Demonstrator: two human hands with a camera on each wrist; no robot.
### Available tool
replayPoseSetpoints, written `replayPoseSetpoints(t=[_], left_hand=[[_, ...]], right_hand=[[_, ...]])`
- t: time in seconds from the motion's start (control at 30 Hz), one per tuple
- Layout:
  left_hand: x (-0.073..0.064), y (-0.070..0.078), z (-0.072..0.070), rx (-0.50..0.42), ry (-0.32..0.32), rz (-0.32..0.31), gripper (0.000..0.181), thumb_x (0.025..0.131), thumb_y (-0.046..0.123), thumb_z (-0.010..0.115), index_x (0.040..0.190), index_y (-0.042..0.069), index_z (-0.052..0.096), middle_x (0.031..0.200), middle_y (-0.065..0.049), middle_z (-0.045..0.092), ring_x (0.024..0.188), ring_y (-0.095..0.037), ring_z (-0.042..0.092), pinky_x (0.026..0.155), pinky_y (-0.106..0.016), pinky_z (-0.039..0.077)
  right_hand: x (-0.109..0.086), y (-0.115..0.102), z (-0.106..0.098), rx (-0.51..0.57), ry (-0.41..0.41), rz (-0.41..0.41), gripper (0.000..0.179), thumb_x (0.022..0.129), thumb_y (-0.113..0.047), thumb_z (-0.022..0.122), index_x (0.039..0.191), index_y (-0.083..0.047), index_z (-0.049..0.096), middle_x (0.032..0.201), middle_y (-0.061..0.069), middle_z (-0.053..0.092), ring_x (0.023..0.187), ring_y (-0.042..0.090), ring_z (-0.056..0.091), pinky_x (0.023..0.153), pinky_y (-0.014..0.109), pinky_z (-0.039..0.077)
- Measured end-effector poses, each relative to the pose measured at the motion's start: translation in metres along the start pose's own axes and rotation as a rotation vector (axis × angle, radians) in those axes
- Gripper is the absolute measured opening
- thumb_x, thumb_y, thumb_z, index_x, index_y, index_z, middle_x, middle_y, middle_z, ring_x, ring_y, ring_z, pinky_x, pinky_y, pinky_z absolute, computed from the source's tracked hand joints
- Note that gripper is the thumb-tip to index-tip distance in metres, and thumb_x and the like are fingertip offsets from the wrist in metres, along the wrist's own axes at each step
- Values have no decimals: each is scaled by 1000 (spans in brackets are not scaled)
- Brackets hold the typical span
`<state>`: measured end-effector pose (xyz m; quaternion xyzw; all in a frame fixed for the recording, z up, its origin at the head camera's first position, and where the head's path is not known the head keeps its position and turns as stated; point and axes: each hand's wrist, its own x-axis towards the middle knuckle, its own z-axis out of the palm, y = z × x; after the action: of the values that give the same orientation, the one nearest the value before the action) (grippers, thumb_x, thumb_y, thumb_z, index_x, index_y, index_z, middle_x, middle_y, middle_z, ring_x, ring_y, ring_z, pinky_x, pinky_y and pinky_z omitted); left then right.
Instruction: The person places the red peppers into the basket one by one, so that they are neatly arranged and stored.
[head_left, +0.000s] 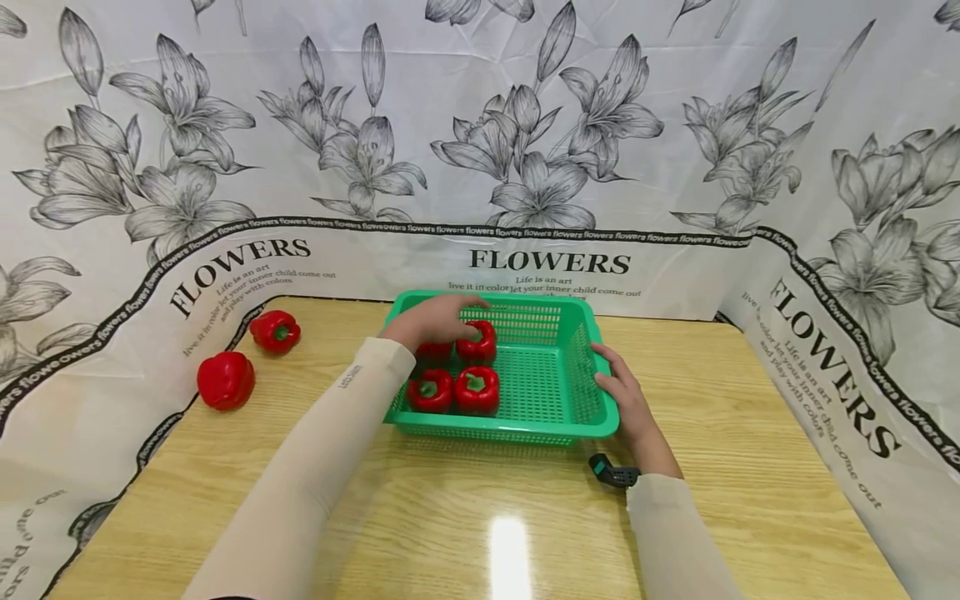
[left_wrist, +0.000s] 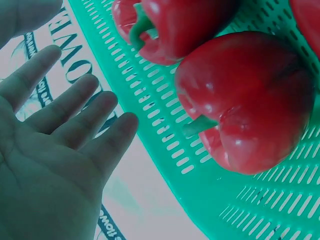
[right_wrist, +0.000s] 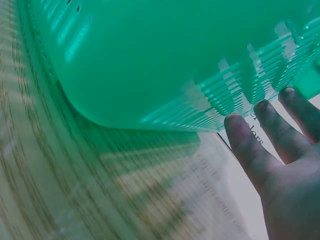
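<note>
A green plastic basket with slotted walls stands on the table, with several red bell peppers in its left half. My left hand is over the basket's back left part, above the rear peppers and partly covering them. In the left wrist view its fingers are spread and straight beside a bell pepper with a green stem, holding nothing. At the basket's right side, my right hand touches the rim. The right wrist view has its straight fingers against the outer wall.
Two more red bell peppers, one on its side and one nearer, lie at the table's left edge. A flower-printed cloth hangs behind and along both sides. A small black device sits at my right wrist.
</note>
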<state>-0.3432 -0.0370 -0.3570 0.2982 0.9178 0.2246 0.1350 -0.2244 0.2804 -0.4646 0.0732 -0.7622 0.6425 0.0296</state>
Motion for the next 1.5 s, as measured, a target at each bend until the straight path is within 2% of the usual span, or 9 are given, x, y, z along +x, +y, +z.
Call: replayPoseSetpoints(t=[0.2, 0.3, 0.57, 0.87, 1.13, 1.5], left_hand=[[-10, 2, -7, 2, 47, 41, 54, 91, 24, 61, 143, 19, 47, 151, -1, 42, 140, -23, 37, 114, -43, 33], [-16, 1, -10, -2, 75, 40, 53, 91, 25, 61, 142, 20, 47, 150, -1, 44, 141, -22, 37, 114, -43, 33], [-31, -14, -13, -34, 137, 42, 53, 91, 29, 61, 142, 18, 48, 148, -2, 46, 141, -23, 37, 115, -43, 33], [-50, -26, -17, -107, 150, 53, 52, 91, 23, 61, 140, 13, 49, 146, -5, 48, 138, -28, 40, 113, -46, 34], [-71, -42, -17, -126, 183, 9, 52, 91, 28, 61, 141, 15, 49, 145, -11, 48, 136, -35, 42, 109, -52, 38], [-95, -61, -19, -133, 244, -34, 53, 94, 29, 59, 143, 16, 46, 148, -10, 45, 136, -34, 40, 108, -54, 38]], right_hand=[[0, 0, -1, 9, 0, 12, 52, 103, -29, 37, 153, -22, 27, 161, 7, 17, 126, 21, 35, 87, 18, 45], [0, 0, -1, 16, -3, 11, 52, 103, -29, 38, 153, -22, 27, 160, 8, 18, 124, 20, 37, 86, 18, 45], [0, 1, -1, 26, -14, 12, 52, 103, -29, 37, 153, -22, 26, 159, 9, 18, 120, 20, 40, 85, 21, 48], [0, -1, -2, 8, -5, 8, 52, 102, -30, 38, 153, -22, 26, 160, 8, 18, 122, 20, 38, 85, 19, 46], [0, 2, -1, 5, -10, 5, 52, 102, -28, 37, 153, -21, 26, 161, 8, 16, 127, 18, 34, 88, 16, 43], [0, 4, -1, 3, -6, 7, 51, 103, -30, 36, 152, -23, 27, 160, 8, 17, 123, 19, 37, 86, 20, 47]])
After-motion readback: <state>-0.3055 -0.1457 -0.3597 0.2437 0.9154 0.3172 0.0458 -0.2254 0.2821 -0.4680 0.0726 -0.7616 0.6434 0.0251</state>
